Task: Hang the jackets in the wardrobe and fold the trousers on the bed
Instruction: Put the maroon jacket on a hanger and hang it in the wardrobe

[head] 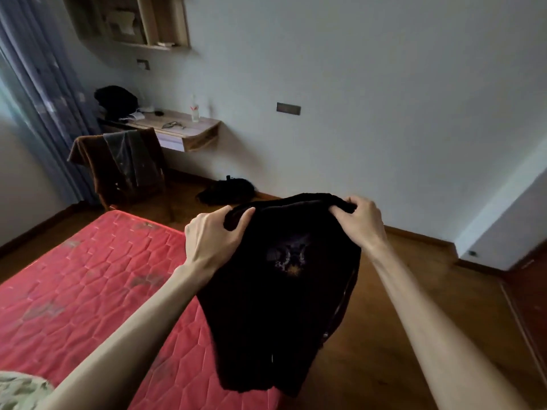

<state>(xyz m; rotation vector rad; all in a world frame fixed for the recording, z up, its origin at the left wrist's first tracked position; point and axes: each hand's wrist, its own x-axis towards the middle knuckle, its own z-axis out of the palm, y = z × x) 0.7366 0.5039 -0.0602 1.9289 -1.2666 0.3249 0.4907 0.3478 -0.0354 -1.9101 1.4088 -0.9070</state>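
Observation:
I hold a black garment [281, 291] with a faint print up in the air beside the bed. Its kind, trousers or jacket, is hard to tell. My left hand [213, 235] grips its top edge on the left. My right hand [362, 220] pinches the top edge on the right. The cloth hangs down over the corner of the red quilted mattress [88, 285] and the wooden floor. A chair [124, 170] at the far left has a brown jacket and grey trousers draped over its back. No wardrobe is in view.
A wall-mounted desk [189, 131] holds a black heap of clothing [115, 100] and a bottle [194, 109]. Another dark heap [228, 190] lies on the floor by the wall. Blue curtains [44, 93] hang at the left. Wooden floor [414, 306] stretches to the right.

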